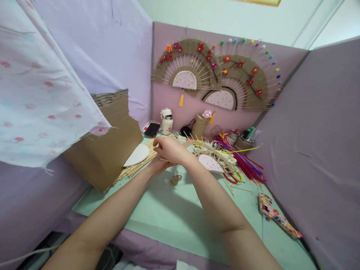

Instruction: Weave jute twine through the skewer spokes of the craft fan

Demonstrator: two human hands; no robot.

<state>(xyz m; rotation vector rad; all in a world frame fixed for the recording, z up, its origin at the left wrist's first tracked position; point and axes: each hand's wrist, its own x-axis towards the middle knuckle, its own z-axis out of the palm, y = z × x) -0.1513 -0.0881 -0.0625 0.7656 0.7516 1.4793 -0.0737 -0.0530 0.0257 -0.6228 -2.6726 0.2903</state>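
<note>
My right hand (170,148) crosses over my left hand (160,165), its thumb and fingers pinched together at the far left end of a half-made fan. What that pinch holds is too small to make out. Beneath it, my left hand is closed around the fan's end, partly covered by the right wrist. The fan has thin sticks woven with twine (216,150) and a half-circle of spotted cloth (210,163). A small bundle of twine (176,179) hangs below my hands on a strand.
Loose sticks (132,168) and a white half-circle (137,155) lie left, by brown cardboard (112,142). Scissors (232,177), pipe cleaners (247,165) and a glue gun (277,217) are right. A bottle (167,122) and twine spool (200,125) stand behind; finished fans (191,48) hang above.
</note>
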